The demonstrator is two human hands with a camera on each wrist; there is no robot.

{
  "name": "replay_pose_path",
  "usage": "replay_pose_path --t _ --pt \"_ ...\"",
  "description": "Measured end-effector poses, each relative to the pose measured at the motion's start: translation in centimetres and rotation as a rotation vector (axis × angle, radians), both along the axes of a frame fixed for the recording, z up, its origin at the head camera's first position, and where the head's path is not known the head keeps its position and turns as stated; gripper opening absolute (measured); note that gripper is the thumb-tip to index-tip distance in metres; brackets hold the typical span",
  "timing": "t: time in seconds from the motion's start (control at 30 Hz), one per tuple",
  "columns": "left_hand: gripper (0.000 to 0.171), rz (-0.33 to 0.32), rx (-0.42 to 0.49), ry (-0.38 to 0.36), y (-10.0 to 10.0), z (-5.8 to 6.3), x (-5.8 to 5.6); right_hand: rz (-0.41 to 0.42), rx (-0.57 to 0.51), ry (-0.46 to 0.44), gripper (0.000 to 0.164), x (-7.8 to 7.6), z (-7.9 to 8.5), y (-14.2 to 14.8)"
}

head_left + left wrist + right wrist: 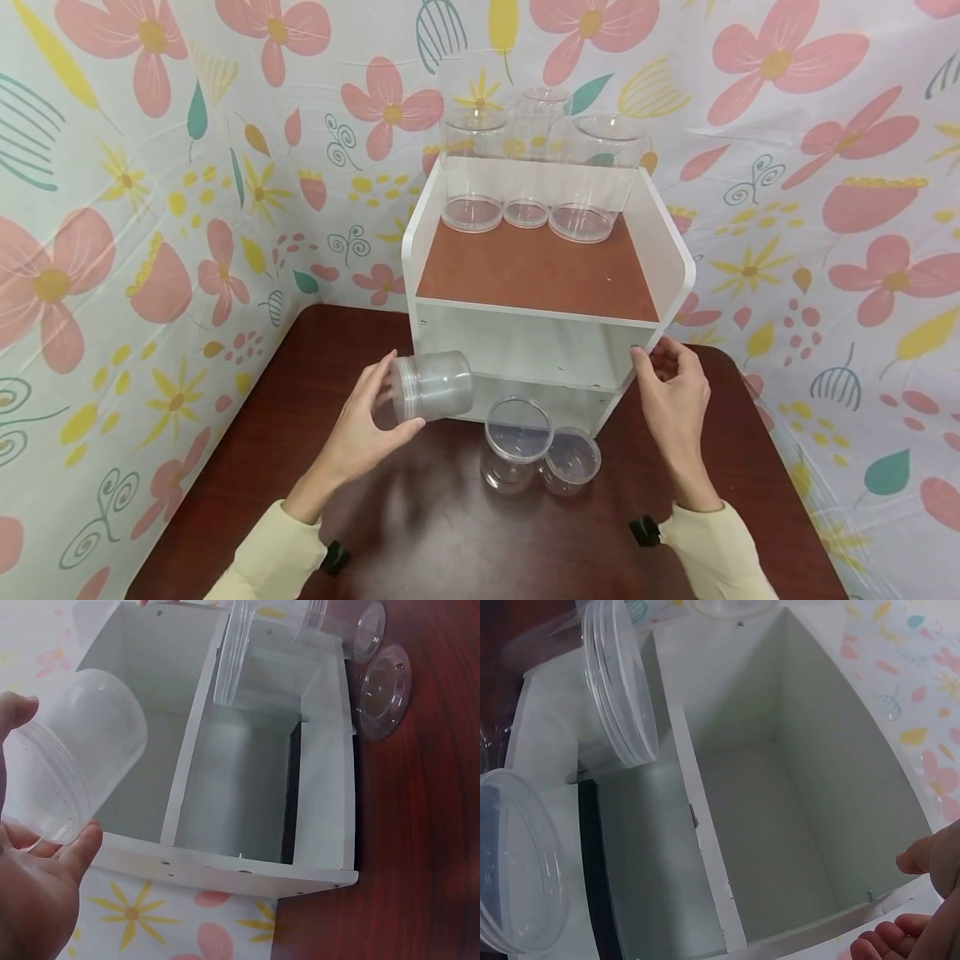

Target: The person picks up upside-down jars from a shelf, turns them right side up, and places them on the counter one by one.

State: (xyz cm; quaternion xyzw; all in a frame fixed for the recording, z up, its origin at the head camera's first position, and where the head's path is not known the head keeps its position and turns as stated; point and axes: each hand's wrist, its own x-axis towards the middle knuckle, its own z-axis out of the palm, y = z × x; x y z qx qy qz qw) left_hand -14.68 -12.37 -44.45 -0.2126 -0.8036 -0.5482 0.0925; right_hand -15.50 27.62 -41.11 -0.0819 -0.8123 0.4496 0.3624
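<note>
My left hand point(358, 429) grips a clear plastic jar point(442, 385) tipped onto its side, thumb below and fingers round its ribbed rim end. The jar is held up in front of the left side of a white shelf unit point(540, 312). In the left wrist view the jar point(101, 742) overlaps the unit's upper compartment. My right hand point(678, 400) holds the unit's right side panel at its front edge. In the right wrist view, the thumb point(916, 856) lies at the panel's inner side, with curled fingers point(881, 941) outside it.
Two more clear jars, a larger one point(519, 429) and a smaller one point(573, 458), stand on the dark red table point(450, 542) before the unit. Three tall clear containers point(583, 223) line the back of its brown top point(532, 267). A flowered cloth point(750, 167) hangs behind.
</note>
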Motion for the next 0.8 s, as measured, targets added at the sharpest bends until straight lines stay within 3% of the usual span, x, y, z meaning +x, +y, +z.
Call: replay_pose_path --t 0.3,0.8 --pt "0.095 0.017 -0.087 -0.037 -0.2 -0.4 0.1 -0.039 0.051 0.036 0.028 -1.0 -0.1 -0.2" --pt "0.095 0.042 -0.229 -0.023 0.4 -1.5 0.1 -0.074 0.072 0.078 0.022 -2.2 -1.0 0.0"
